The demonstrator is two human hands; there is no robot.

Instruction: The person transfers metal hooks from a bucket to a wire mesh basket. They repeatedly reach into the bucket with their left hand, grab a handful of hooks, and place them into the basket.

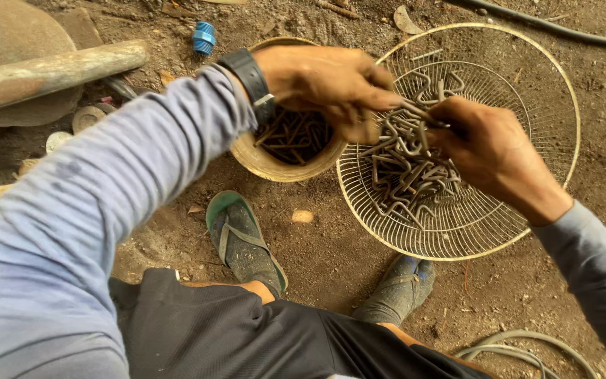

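— On the dirt floor, what containers?
— A round wire basket (pixel 527 203) heaped with bent metal hooks (pixel 408 175); touching it, a tan bowl (pixel 275 165) of darker, rusty pieces.
— Hands?
— Left hand (pixel 327 81), fingers closed on a few hooks above the heap; right hand (pixel 489 147), fingers pinching the same tangle over the basket.

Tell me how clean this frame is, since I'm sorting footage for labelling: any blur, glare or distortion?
Head view: soft, even daylight, no glare and only faint shadows; the left hand and the grey long sleeve look slightly smeared, while the bent metal hooks in the round wire fan guard near the right hand stay fairly sharp; wide-angle stretch enlarges the sleeve at the edge.
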